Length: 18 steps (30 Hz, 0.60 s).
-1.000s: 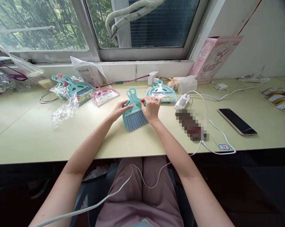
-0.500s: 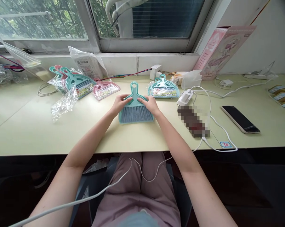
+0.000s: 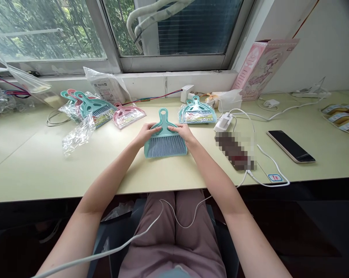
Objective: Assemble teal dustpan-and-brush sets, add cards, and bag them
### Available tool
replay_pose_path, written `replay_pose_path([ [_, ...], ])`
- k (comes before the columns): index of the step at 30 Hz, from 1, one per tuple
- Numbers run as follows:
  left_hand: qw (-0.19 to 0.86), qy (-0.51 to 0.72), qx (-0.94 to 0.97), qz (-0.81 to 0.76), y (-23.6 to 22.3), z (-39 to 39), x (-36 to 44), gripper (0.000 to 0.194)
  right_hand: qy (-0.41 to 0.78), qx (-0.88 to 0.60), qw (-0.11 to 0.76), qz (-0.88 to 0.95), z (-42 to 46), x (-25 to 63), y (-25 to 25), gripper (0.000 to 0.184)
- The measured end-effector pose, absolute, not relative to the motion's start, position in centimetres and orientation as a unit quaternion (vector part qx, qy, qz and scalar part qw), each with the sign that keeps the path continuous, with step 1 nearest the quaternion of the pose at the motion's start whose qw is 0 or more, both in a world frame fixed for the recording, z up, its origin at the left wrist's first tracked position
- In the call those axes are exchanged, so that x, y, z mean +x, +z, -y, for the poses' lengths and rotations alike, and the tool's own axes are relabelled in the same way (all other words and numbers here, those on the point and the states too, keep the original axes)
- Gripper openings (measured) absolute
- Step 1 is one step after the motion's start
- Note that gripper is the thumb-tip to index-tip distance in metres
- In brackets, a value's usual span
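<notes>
A teal hand brush (image 3: pixel 166 146) with grey-blue bristles lies nested in a matching dustpan (image 3: pixel 146 153) on the table in front of me. Its looped handle points toward the window and the bristles face me. My left hand (image 3: pixel 147 135) grips the left side of the set, thumb on top near the base of the handle. On the opposite side my right hand (image 3: pixel 184 132) holds it the same way, thumb pressing the brush. The fingers under the dustpan are hidden.
Wrapped teal sets (image 3: pixel 198 112) lie behind on the right. A pink set (image 3: pixel 128 116) and a pile of teal and pink sets (image 3: pixel 90 106) with crumpled plastic (image 3: pixel 79 137) lie left. Rightward are a white charger (image 3: pixel 223 122), cables, a pixelated object (image 3: pixel 235 150) and a phone (image 3: pixel 290 146).
The whole view has shifted a little, with the table sitting slightly lower in the picture. Both hands keep the same hold on the brush and dustpan, which show no clear movement on the table.
</notes>
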<state>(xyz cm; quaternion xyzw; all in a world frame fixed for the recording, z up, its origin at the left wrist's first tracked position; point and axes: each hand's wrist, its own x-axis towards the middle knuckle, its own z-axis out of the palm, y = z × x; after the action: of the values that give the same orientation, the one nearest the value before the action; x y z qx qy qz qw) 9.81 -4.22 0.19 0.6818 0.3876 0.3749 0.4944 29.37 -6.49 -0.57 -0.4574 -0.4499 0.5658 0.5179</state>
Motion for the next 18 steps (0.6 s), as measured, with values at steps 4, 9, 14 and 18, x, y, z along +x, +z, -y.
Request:
replay_pose_path([
  [4,0.484,0.379,0.69,-0.381,0.7,4.5,9.9,0.044,0.56,-0.46,0.526,0.445,6.7,29.1,-0.4,0.032],
  [9,0.461,0.41,0.678,-0.4,0.7,4.3,9.7,0.042,0.531,-0.451,0.532,0.481,6.7,28.9,0.0,0.035],
  [14,0.54,0.501,0.545,-0.402,0.2,2.1,7.5,0.045,0.473,-0.493,0.498,0.534,6.3,30.5,0.6,0.047],
  [18,0.533,0.628,0.4,-0.401,-0.6,0.0,4.8,0.04,0.259,-0.639,0.373,0.621,5.9,31.5,-0.1,0.035],
])
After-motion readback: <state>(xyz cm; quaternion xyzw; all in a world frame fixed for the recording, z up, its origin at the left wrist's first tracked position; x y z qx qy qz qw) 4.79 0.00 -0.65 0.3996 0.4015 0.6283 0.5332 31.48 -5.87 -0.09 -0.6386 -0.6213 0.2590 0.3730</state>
